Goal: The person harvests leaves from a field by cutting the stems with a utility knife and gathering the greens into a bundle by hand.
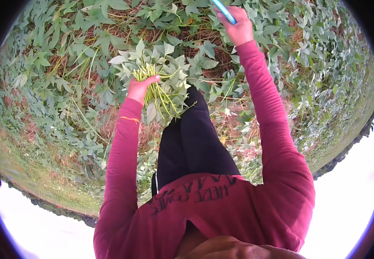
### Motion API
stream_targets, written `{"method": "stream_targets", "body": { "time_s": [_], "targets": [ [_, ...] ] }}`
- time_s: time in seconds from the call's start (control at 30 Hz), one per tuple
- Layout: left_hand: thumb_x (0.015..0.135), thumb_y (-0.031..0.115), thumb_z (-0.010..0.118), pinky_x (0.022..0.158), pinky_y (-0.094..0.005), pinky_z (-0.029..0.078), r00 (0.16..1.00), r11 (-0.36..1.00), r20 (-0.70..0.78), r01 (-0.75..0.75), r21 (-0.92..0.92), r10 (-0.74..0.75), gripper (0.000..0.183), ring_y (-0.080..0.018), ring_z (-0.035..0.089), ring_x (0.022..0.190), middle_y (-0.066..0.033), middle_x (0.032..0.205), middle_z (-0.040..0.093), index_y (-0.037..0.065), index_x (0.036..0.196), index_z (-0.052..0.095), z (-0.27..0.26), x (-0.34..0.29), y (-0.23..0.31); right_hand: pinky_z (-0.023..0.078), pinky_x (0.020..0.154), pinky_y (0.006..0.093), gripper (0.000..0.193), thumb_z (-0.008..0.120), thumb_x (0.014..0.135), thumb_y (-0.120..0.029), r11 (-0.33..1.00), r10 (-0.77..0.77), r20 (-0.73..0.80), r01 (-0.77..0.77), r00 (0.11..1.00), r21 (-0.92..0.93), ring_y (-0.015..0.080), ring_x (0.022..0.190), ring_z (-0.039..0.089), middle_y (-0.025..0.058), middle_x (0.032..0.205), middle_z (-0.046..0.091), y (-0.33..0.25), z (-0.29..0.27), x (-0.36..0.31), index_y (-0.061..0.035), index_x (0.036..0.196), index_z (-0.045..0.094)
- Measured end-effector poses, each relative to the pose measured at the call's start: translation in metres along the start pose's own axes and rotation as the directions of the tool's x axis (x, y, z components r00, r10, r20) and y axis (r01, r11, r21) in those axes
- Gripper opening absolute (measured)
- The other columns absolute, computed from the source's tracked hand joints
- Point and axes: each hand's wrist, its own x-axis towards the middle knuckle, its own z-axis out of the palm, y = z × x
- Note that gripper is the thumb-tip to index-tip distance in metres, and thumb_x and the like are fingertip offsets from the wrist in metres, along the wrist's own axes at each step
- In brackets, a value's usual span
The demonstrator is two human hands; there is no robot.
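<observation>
The left hand (140, 88) is closed in a fist around a bunch of green stems (156, 93), gripped near the cut ends so the leafy tips hang together in one bundle just in front of the dark trousers (193, 138). The right hand (237, 29) reaches farther out over the vines, fingers wrapped tight around a blue handle (224, 11); whatever tool it belongs to runs out of view at the top edge. Both red sleeves (267, 103) stretch forward over a dense bed of leafy ground vines (66, 64), with dry brown straw showing between them.
</observation>
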Motion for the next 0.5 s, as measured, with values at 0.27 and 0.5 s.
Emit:
{"method": "stream_targets", "body": {
  "time_s": [0.27,0.5],
  "targets": [
    [0.072,0.023,0.089,0.077,-0.0291,0.055,0.956,0.944,0.281,-0.018,0.329,-0.08,0.045,-0.0176,0.067,0.083,-0.0084,0.094,0.071,-0.006,0.099,0.07,0.203,0.113,0.008,0.048,0.092,0.0403,0.038,0.069,0.072,0.005,0.972,0.225,0.057,-0.228,0.973,0.049,0.0329,0.103,0.061,0.0132,0.112,0.067,-0.102,-0.018,-0.156,-0.0046,0.108,0.072],
    [0.063,0.003,0.088,0.077,-0.0333,0.053,0.99,0.945,0.139,-0.047,0.325,0.002,0.047,-0.0203,0.068,0.082,-0.013,0.097,0.072,-0.008,0.103,0.066,0.2,0.081,-0.028,0.056,0.073,0.0421,0.056,0.06,0.088,-0.06,0.526,0.84,0.269,-0.582,0.472,-0.62,0.0322,0.08,0.072,0.0207,0.085,0.071,0.044,-0.125,-0.112,-0.0058,0.089,0.074]
  ]
}}
